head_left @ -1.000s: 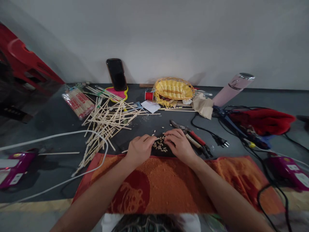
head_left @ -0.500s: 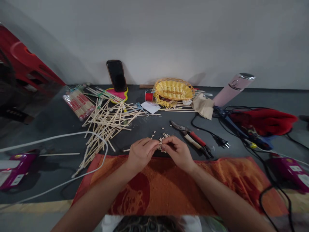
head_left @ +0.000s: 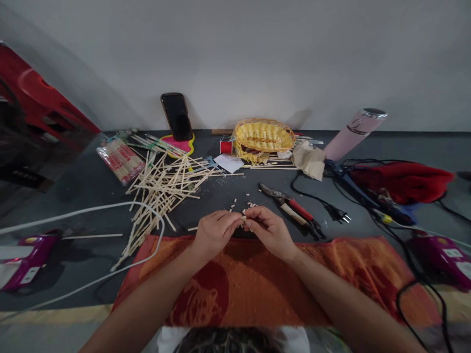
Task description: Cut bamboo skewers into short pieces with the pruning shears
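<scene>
My left hand (head_left: 216,231) and my right hand (head_left: 271,231) meet at the towel's far edge, fingertips pinched together. Between them are small pale wooden pieces (head_left: 243,218); how they are joined, if at all, is too small to tell. More short cut stick pieces (head_left: 250,204) lie scattered just beyond the fingers, partly hidden by my hands. To the right of my right hand lie pruning shears (head_left: 290,208) with red and whitish handles. The orange towel (head_left: 265,279) is spread under my wrists.
A heap of thin wooden sticks (head_left: 162,191) spreads on the left, beside a packaged bundle (head_left: 120,161). Along the wall stand a phone (head_left: 177,116), a yellow wicker basket (head_left: 264,136), red thread (head_left: 225,146) and a pink bottle (head_left: 353,135). A white cable (head_left: 162,225) loops left; a black plug (head_left: 338,214) lies right.
My fingertips have shifted slightly around the small wooden pieces, and a pale piece shows more clearly between them. The view has moved a little; the other things stay put.
</scene>
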Available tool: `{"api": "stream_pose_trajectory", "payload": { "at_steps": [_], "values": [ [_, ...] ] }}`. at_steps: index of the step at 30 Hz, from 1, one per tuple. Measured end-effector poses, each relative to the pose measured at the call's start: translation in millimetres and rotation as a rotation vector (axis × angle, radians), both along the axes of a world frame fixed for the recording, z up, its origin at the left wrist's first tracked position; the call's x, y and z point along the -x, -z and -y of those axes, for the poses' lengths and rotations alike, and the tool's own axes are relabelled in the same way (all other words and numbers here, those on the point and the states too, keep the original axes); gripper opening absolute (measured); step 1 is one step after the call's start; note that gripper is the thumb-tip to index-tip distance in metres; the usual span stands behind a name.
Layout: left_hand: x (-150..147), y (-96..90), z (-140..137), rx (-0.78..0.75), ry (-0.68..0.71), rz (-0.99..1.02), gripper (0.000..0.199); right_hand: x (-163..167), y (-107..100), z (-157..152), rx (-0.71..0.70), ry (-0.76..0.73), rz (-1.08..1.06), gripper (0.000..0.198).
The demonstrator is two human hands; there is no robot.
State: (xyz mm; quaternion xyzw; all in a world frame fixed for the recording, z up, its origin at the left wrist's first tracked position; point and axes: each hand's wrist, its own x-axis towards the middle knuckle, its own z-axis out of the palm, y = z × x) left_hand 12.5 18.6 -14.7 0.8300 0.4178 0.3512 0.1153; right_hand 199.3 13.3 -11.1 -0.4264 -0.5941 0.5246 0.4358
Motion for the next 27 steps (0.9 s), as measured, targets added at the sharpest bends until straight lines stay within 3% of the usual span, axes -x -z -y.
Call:
{"api": "stream_pose_trajectory", "payload": {
  "at_steps": [10,27],
  "values": [
    [-0.4,0.6,-0.7,-0.080,-0.015,-0.019,0.017,-6.7,-0.2,0.0,-0.090,-0.001,0.177,0.015],
    [0.6,1.7,2.8,-0.212,0.007,-0.223,0.020,-12.4,2.5,-5.8,-0.472,-0.002,0.497,0.015]
  ]
}}
